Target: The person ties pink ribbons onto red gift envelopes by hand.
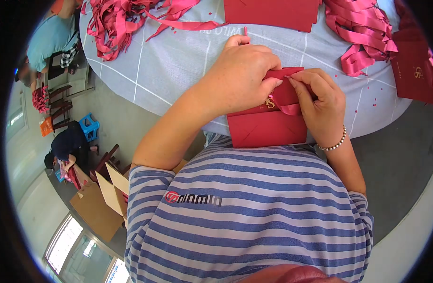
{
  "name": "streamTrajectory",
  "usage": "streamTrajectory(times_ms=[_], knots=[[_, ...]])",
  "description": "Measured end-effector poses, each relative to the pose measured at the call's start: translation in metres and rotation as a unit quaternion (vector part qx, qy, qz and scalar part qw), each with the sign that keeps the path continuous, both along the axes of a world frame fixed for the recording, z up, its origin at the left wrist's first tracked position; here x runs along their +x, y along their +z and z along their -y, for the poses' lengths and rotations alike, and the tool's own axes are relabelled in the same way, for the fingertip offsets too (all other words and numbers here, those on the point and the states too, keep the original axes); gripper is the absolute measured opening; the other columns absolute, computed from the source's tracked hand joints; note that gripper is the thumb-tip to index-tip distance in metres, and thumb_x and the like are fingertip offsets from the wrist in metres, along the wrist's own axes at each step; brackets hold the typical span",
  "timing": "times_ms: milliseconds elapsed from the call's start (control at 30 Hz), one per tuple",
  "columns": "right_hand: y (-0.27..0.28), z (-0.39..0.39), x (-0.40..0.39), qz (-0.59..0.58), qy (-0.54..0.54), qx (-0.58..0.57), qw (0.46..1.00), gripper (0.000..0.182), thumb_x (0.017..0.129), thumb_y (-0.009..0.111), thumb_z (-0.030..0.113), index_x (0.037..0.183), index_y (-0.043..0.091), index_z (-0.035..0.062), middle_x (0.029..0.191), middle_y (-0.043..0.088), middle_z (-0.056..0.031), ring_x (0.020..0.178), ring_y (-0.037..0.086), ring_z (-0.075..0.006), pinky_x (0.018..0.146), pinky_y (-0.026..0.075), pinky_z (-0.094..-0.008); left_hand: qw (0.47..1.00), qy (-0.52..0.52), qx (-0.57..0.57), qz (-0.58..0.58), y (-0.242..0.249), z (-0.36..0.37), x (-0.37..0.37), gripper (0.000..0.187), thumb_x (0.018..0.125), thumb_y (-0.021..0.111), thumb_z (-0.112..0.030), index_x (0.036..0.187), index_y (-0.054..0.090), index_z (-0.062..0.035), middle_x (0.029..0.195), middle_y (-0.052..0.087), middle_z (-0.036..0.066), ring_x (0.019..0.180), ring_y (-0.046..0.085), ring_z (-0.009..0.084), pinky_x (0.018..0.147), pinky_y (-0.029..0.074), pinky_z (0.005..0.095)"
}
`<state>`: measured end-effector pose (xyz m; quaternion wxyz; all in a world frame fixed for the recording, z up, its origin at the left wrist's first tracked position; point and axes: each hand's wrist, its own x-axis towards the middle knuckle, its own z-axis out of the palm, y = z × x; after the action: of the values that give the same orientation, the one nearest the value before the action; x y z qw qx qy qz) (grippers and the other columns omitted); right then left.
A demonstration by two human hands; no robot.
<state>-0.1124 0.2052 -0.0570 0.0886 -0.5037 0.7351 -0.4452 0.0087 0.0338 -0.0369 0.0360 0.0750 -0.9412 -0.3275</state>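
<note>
A red paper gift bag point(268, 129) with a gold logo and slit marks on its lower flap lies at the table's near edge, in front of my body. My left hand point(247, 70) reaches over its top from the left, thumb and fingers closed on the upper edge. A thin red piece point(245, 31) sticks up beside a raised finger of that hand. On the right, my right hand point(322, 101) pinches near the top edge, at a pink-red ribbon point(288, 109) that loops down over the bag. The fingers partly hide the ribbon's ends.
Ribbon heaps lie at the table's back left point(115, 28) and back right point(355, 28). Another red bag point(268, 12) lies at the back, and one point(414, 70) at the right edge. Cardboard boxes point(96, 212), a blue stool point(89, 126) and other people point(68, 141) are at left.
</note>
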Motion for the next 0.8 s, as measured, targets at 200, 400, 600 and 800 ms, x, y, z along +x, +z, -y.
streamTrajectory(times_ms=[200,400,600,800], knots=[[0.004,0.005,0.000,-0.035,0.009,0.019,0.999,0.006,0.085,0.072,0.001,0.088,0.067,0.0016,0.082,0.066,-0.0134,0.069,0.065,-0.0316,0.061,0.051,-0.0380,0.999,0.010,-0.016,-0.036,-0.008,-0.003,0.001,0.016,0.085,0.074,-0.017,0.094,0.070,-0.0039,0.084,0.066,0.008,0.085,0.064,0.0271,0.107,0.037,0.0476],[0.008,0.010,0.002,-0.070,0.029,0.029,0.997,0.007,0.082,0.070,0.000,0.086,0.065,0.0012,0.079,0.062,-0.0142,0.068,0.063,-0.0337,0.060,0.050,-0.0410,0.999,0.011,-0.008,-0.040,-0.007,-0.004,0.001,0.011,0.083,0.073,-0.013,0.088,0.069,-0.0039,0.082,0.065,0.008,0.084,0.064,0.0270,0.106,0.037,0.0473],[0.007,0.014,0.005,-0.112,0.026,0.021,0.993,0.008,0.082,0.072,0.001,0.086,0.065,0.0010,0.077,0.062,-0.0137,0.068,0.062,-0.0332,0.060,0.051,-0.0408,0.998,0.014,-0.001,-0.063,-0.006,-0.004,0.004,0.013,0.081,0.075,-0.013,0.088,0.069,-0.0043,0.081,0.064,0.007,0.084,0.064,0.0270,0.106,0.037,0.0494],[0.036,0.001,-0.007,-0.028,0.035,0.115,0.992,0.011,0.082,0.076,0.005,0.083,0.066,0.0014,0.077,0.066,-0.0137,0.064,0.064,-0.0316,0.057,0.050,-0.0391,0.991,0.045,-0.070,-0.102,0.011,-0.015,0.012,0.019,0.078,0.078,-0.015,0.092,0.070,-0.0055,0.085,0.064,0.007,0.086,0.064,0.0266,0.108,0.033,0.0525]])
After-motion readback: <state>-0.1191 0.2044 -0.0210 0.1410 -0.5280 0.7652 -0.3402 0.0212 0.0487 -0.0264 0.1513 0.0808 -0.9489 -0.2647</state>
